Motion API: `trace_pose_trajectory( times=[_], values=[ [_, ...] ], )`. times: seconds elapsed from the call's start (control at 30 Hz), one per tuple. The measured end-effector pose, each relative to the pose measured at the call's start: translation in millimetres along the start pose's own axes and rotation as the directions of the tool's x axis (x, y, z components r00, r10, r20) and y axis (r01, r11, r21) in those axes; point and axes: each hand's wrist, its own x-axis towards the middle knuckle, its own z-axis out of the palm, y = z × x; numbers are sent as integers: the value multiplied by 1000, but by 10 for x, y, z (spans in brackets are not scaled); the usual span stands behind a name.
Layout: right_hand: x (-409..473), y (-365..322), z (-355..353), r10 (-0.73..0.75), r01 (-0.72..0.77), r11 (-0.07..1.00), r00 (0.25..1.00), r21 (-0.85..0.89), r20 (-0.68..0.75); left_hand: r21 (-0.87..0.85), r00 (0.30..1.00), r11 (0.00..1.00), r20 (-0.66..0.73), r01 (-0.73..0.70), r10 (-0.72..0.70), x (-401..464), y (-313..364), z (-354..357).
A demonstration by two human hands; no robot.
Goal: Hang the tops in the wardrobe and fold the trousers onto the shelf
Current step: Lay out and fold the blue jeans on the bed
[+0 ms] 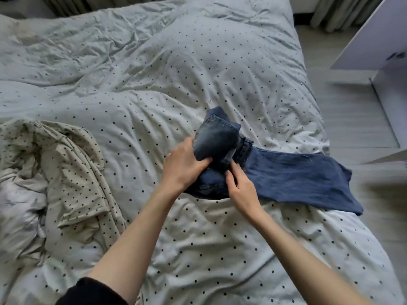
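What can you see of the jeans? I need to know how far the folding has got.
The jeans are dark blue denim, lying on the dotted duvet near the bed's right edge. One end is bunched and partly lifted, showing a faded patch and stitched seams; the rest stretches flat to the right, its frayed end near the bed's edge. The left hand grips the bunched part, and the right hand pinches the denim beside it. No neat fold shows yet.

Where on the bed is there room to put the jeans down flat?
Smooth room lies on the white polka-dot duvet beyond the dark blue denim jeans, and nearer, between the two forearms. It is crowded left, where the rumpled beige dotted sheet bunches, and in the middle, where the left hand and right hand grip the jeans.
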Motion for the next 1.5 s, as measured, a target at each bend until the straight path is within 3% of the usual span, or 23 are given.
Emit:
trace_pose_trajectory(
  times=[0.1, 0.2, 0.37, 0.5, 0.67, 0.77, 0.87, 1.0, 1.13, 1.3, 1.43, 1.5],
  values=[
    [-177, -244, -138, -49, 45, 999, 986, -28, -161, -18, 995, 996, -31, -93, 92, -69, 276, -221],
    [-255, -520, -214, -134, 105, 980, 976, -168, -170, -80, 997, 994, -33, -76, 73, -203, 274, -473],
    [-476, -997, -59, -197, 183, 945, 980, -273, -23, -119, 999, 992, -37, -44, 40, -495, -10, -972],
    [-568, -1357, 269, -265, 273, 942, 962, -196, 65, -31, 994, 1000, -113, -6, 2, -583, -327, -1475],
    [-636, -1666, 885, -232, 290, 949, 910, -125, 345, 109, 968, 985, -227, 136, -108, -759, -848, -1919],
    [-661, -1587, 1113, -153, 191, 979, 918, -70, 366, 137, 965, 959, -114, 249, -235, -901, -1130, -1687],
    [-712, -1340, 1150, 79, -123, 989, 918, 88, 389, 78, 959, 959, 50, 274, -278, -1032, -1281, -1271],
    [-781, -982, 856, 335, -520, 784, 814, 338, 475, -163, 969, 972, 210, 168, -132, -1022, -1073, -811],
    [-703, -682, 590, 325, -564, 668, 808, 486, 492, -342, 982, 935, 187, 97, -33, -964, -787, -483],
    [-692, -597, 624, 313, -536, 738, 810, 410, 496, -595, 989, 802, -81, 51, -124, -1086, -958, -431],
    [-623, -635, 816, 256, -522, 765, 784, 377, 565, -380, 964, 886, 110, 266, -242, -1266, -1313, -331],
    [-557, -722, 935, 215, -498, 787, 774, 363, 596, -271, 936, 898, 25, 345, -352, -1266, -1477, -301]
  ],
)
